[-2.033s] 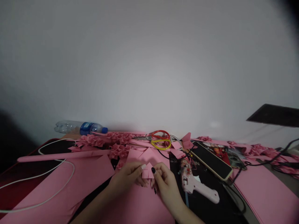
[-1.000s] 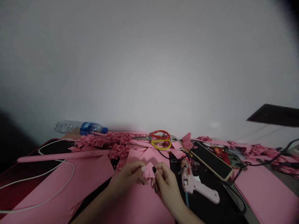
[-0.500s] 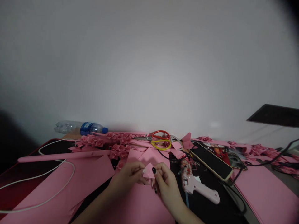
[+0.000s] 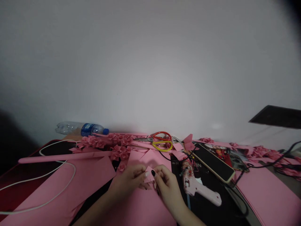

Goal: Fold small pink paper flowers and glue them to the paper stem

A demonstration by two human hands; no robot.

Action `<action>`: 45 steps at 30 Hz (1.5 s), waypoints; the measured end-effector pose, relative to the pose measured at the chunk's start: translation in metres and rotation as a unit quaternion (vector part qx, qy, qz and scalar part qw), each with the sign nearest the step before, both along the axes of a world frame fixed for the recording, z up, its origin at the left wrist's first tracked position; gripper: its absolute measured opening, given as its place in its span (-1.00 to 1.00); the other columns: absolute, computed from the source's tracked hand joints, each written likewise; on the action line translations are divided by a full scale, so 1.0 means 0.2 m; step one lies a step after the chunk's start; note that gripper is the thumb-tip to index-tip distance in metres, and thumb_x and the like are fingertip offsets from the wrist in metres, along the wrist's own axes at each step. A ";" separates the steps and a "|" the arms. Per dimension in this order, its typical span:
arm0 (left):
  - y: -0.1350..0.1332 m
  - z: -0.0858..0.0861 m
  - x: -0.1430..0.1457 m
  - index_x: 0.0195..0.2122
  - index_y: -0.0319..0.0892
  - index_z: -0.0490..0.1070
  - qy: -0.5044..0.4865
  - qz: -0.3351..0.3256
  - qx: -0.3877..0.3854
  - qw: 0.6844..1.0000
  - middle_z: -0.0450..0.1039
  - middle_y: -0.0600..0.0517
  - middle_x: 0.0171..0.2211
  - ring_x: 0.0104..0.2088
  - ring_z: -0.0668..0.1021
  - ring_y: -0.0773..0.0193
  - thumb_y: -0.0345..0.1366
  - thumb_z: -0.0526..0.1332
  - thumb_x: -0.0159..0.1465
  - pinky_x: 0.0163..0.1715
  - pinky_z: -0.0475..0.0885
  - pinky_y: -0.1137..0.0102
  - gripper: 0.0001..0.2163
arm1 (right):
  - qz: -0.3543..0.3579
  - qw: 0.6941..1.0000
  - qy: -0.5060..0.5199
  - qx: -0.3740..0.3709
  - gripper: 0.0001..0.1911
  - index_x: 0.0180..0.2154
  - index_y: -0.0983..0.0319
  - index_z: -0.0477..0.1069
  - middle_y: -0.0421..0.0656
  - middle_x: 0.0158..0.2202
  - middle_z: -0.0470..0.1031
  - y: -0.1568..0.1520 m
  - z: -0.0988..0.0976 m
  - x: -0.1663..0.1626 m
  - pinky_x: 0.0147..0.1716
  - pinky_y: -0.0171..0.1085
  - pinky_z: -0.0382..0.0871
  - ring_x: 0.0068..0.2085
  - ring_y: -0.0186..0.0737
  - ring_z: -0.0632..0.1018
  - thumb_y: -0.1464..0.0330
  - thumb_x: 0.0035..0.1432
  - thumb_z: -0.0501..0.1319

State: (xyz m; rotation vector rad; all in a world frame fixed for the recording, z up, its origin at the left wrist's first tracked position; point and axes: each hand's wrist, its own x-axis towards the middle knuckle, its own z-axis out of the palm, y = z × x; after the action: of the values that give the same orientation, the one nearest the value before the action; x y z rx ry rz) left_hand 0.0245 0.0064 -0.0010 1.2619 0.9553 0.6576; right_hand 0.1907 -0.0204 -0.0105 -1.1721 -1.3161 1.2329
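Note:
A small folded piece of pink paper (image 4: 149, 176) is pinched between my two hands, low in the middle of the head view. My left hand (image 4: 131, 178) grips its left side with thumb and fingers, and my right hand (image 4: 164, 181), dark-nailed, grips the right side. Parts of the paper are hidden behind the fingertips. Beneath both hands lie larger pink paper sheets (image 4: 148, 208). Just beyond them is a cluster of folded pink paper flowers (image 4: 121, 153).
Scissors (image 4: 162, 146) with red and yellow handles lie behind my hands. A pink glue gun (image 4: 204, 192) and a phone (image 4: 215, 163) are to the right, near black cables. On the left are a plastic bottle (image 4: 82, 128), a pink paper stick (image 4: 63, 157) and a white cable (image 4: 74, 172).
The fingers have shifted slightly on the folded paper. It has turned a little, and more of it is covered by the fingertips. Everything around stays in place.

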 end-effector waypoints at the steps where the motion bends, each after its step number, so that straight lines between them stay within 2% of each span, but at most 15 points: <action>1: 0.00 0.00 0.00 -0.40 -0.18 0.38 -0.005 -0.002 -0.006 1.000 0.54 0.02 -0.45 -0.39 0.65 0.16 0.19 0.24 0.13 -0.31 0.51 0.31 -0.54 | -0.002 1.000 -0.002 0.003 -0.80 -0.36 0.24 0.37 -0.38 -0.63 0.18 0.00 0.01 0.00 -0.58 -0.37 0.16 -0.61 -0.37 0.24 0.24 0.19 0.18; 6: -0.02 0.03 0.01 -0.35 -0.19 0.48 -0.018 -0.018 -0.020 0.999 0.57 -0.02 -0.42 -0.37 0.62 0.18 0.21 0.27 0.09 -0.31 0.49 0.35 -0.51 | -0.016 0.998 -0.049 0.042 -0.88 -0.32 0.25 0.42 -0.34 -0.61 0.24 0.00 0.01 0.01 -0.56 -0.36 0.18 -0.58 -0.33 0.31 0.34 0.18 0.18; 9: -0.01 0.01 0.01 -0.35 -0.20 0.51 -0.028 0.010 -0.044 0.999 0.57 -0.01 -0.43 -0.37 0.62 0.20 0.22 0.32 0.03 -0.28 0.50 0.36 -0.49 | -0.041 0.994 -0.067 0.077 -0.88 -0.24 0.24 0.44 -0.24 -0.47 0.42 0.00 0.01 0.01 -0.49 -0.34 0.32 -0.49 -0.27 0.45 0.41 0.16 0.17; 12: 0.01 -0.02 0.01 -0.35 -0.20 0.52 -0.037 0.039 -0.067 0.996 0.55 0.03 -0.47 -0.37 0.63 0.20 0.20 0.35 -0.01 -0.30 0.52 0.37 -0.49 | -0.051 0.986 -0.090 0.133 -0.69 -0.13 0.22 0.49 -0.08 -0.17 0.55 0.00 0.02 0.01 -0.25 -0.26 0.46 -0.22 -0.14 0.58 0.51 0.04 0.23; 14: 0.01 -0.04 0.00 -0.37 -0.21 0.51 -0.035 0.042 -0.074 0.996 0.51 0.07 -0.52 -0.39 0.64 0.20 0.19 0.36 -0.01 -0.34 0.53 0.39 -0.50 | -0.035 0.982 -0.099 0.156 -0.58 -0.08 0.19 0.51 -0.06 -0.05 0.56 0.00 0.02 0.01 -0.04 -0.20 0.42 -0.03 -0.08 0.56 0.57 -0.03 0.25; 16: 0.01 -0.04 0.00 -0.40 -0.20 0.49 -0.031 0.035 -0.076 0.996 0.49 0.08 -0.56 -0.40 0.65 0.21 0.16 0.37 0.01 -0.37 0.52 0.42 -0.53 | -0.023 0.981 -0.104 0.161 -0.57 -0.09 0.17 0.54 -0.07 -0.01 0.56 0.01 0.02 0.01 0.06 -0.17 0.37 0.06 -0.07 0.52 0.59 -0.03 0.26; 22: -0.01 0.01 0.01 -0.39 -0.21 0.46 -0.032 0.033 -0.092 0.995 0.55 0.04 -0.53 -0.45 0.63 0.26 0.20 0.38 -0.06 -0.41 0.50 0.46 -0.48 | -0.045 0.978 -0.117 0.167 -0.71 -0.19 0.19 0.56 -0.06 -0.13 0.58 0.00 0.01 0.02 -0.09 -0.18 0.46 -0.11 -0.07 0.59 0.56 0.02 0.29; 28: 0.00 0.01 0.01 -0.40 -0.21 0.44 -0.036 0.030 -0.100 0.994 0.54 0.03 -0.56 -0.50 0.61 0.27 0.26 0.38 -0.13 -0.41 0.51 0.43 -0.42 | -0.057 0.968 -0.138 0.200 -0.88 -0.37 0.19 0.52 -0.06 -0.19 0.56 -0.01 0.03 0.02 -0.15 -0.23 0.44 -0.14 -0.10 0.58 0.53 0.07 0.29; 36: 0.00 0.00 0.00 -0.36 -0.23 0.49 -0.035 0.015 -0.095 0.995 0.56 -0.01 -0.50 -0.39 0.65 0.18 0.25 0.36 -0.07 -0.34 0.52 0.38 -0.43 | -0.047 0.960 -0.151 0.231 -0.80 -0.49 0.21 0.40 -0.06 -0.22 0.53 -0.01 0.04 0.02 -0.21 -0.27 0.41 -0.17 -0.14 0.57 0.57 0.11 0.19; 41: 0.00 -0.01 0.00 -0.38 -0.21 0.47 -0.044 0.018 -0.099 0.994 0.55 0.02 -0.51 -0.43 0.63 0.21 0.19 0.38 -0.03 -0.35 0.51 0.38 -0.49 | -0.040 0.966 -0.141 0.215 -0.86 -0.38 0.20 0.46 -0.06 -0.20 0.52 -0.01 0.05 0.02 -0.18 -0.24 0.42 -0.14 -0.11 0.56 0.55 0.11 0.21; 45: 0.00 -0.02 0.00 -0.44 -0.20 0.43 -0.057 0.042 -0.107 0.992 0.50 0.07 -0.55 -0.46 0.60 0.26 0.16 0.40 -0.05 -0.35 0.51 0.39 -0.52 | -0.035 0.976 -0.120 0.176 -0.69 -0.26 0.18 0.50 -0.06 -0.09 0.51 -0.01 0.05 0.01 -0.14 -0.19 0.44 -0.08 -0.06 0.54 0.61 -0.07 0.30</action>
State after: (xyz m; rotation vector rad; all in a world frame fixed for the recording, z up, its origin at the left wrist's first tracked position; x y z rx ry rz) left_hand 0.0246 0.0070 -0.0054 0.9898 0.9611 0.6667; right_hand 0.1926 -0.0228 -0.0013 -1.1199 -1.5822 0.7822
